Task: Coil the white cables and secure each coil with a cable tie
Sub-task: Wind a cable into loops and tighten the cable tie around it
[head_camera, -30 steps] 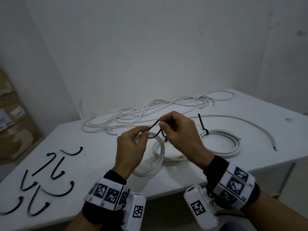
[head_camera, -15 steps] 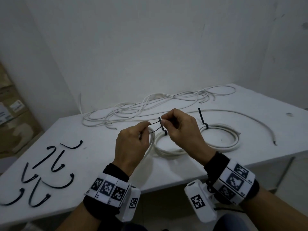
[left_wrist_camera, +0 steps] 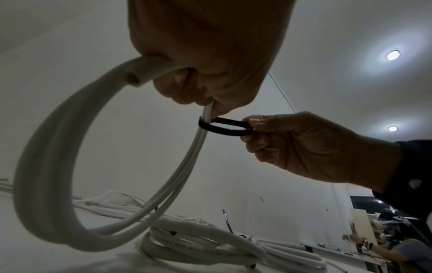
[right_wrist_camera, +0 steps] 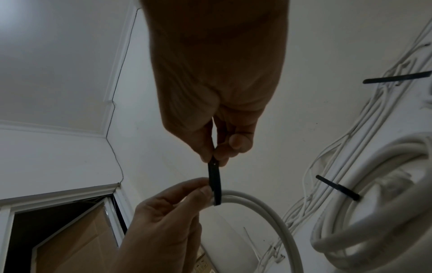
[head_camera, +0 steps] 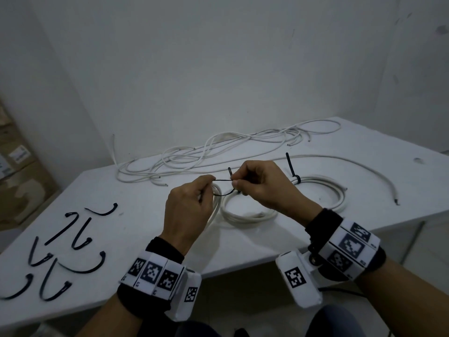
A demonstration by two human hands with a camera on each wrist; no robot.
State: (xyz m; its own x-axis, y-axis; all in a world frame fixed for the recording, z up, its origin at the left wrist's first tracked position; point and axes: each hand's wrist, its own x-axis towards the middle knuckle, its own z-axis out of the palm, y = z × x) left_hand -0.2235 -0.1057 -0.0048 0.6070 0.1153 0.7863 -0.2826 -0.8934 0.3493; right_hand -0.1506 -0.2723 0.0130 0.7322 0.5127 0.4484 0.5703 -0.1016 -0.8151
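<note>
Nearest me, both wrists w/ marker bands, arms raised over the front edge of the white tabletop [head_camera: 243, 254]. Left hand [head_camera: 188, 210] has fingers curled round a white cable coil [left_wrist_camera: 46, 166] it's lifting off the surface, thumb & forefinger pinching the strands together at the top. A black cable tie [left_wrist_camera: 224, 127] loops round those strands just under the pinch. Right hand [head_camera: 264, 188] is closed tight, fingertips pinching the other end of that tie, loop stretched between the two hands, not cinched yet. Spare black ties [head_camera: 53, 254] lie scattered front-left on the tabletop. Just past the hands, two finished coils [head_camera: 320, 198] lie flat side by side, each w/ a black tie, tails sticking up. Further back a tangle of loose white cables [head_camera: 218, 152] runs along the wall; one long cable [head_camera: 364, 166] curves off to the right. Cardboard boxes [head_camera: 14, 171] far left, beyond the tabletop
</note>
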